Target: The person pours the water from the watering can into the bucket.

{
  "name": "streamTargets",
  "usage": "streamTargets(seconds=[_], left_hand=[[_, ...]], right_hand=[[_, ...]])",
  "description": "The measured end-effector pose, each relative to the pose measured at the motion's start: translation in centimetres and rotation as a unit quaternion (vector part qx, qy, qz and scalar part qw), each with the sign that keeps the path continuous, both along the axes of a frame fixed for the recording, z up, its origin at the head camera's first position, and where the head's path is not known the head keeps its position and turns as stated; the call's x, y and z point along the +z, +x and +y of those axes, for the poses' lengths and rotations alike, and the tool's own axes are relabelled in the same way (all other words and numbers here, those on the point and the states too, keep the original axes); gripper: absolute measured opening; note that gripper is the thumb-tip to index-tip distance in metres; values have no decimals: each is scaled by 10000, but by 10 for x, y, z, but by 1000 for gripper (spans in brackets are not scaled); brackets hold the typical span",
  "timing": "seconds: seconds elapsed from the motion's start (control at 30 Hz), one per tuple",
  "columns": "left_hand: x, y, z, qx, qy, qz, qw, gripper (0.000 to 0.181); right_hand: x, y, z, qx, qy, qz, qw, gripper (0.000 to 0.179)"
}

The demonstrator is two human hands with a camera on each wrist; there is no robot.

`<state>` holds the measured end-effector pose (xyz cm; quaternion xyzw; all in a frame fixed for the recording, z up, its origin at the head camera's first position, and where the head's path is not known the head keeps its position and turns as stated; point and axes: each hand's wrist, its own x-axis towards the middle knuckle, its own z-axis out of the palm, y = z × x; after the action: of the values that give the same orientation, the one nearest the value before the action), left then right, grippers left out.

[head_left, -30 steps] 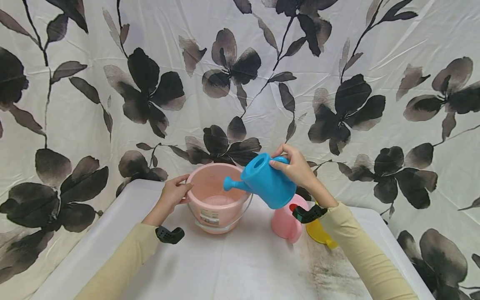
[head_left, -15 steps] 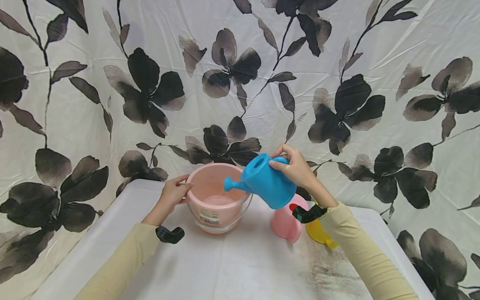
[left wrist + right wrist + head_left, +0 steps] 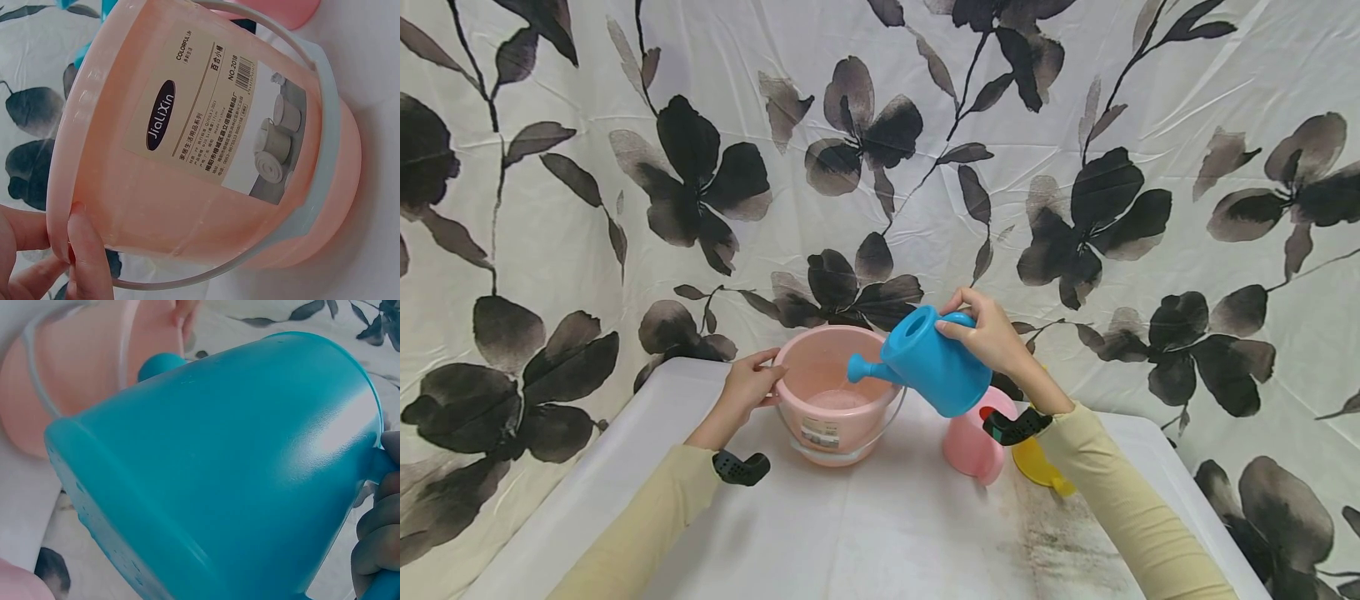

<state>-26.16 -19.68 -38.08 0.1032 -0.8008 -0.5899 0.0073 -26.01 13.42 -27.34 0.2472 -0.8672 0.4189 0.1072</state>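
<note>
In the head view a pink bucket [image 3: 820, 429] with a grey handle and a paper label [image 3: 219, 119] stands on the table. My left hand [image 3: 747, 387] pinches its rim at the left side, thumb outside, as the left wrist view shows. My right hand [image 3: 988, 333] grips the handle of a blue watering can [image 3: 936, 371], raised and tilted to the left. The can's spout head [image 3: 859, 368] hangs over the bucket's opening. Water drops cling to the can's base in the right wrist view. No stream from the spout shows.
A pink watering can [image 3: 966, 446] stands right of the bucket, below the blue one. A yellow item [image 3: 1037, 462] is beside it, partly hidden by the right wrist. The white table [image 3: 805, 533] has brownish stains at right; floral cloth [image 3: 865, 208] hangs behind.
</note>
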Motion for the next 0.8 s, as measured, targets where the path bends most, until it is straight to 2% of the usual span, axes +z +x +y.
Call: streamTargets(seconds=[0.8], left_hand=[[-1, 2, 0, 24, -49, -27, 10000, 54]], right_hand=[[3, 5, -5, -18, -10, 2, 10000, 14]])
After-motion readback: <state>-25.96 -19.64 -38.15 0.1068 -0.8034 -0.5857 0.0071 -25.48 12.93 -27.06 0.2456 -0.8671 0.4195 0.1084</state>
